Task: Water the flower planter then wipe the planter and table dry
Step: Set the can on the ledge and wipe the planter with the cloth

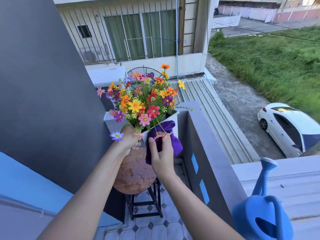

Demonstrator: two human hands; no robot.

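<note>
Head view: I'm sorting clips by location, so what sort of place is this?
Likely an upper-floor home balcony: a parapet wall with a parked car far below, and a small round table on tiled floor.

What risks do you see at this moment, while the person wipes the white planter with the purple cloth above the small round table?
1. The left hand alone holds the white planter of colourful flowers lifted and tilted above the round wooden table; its grip may slip on a wet wall.
2. The right hand presses the purple cloth among drooping stems, which might snag.
3. The tabletop looks wet, so setting the planter down may wet its base again.
</note>
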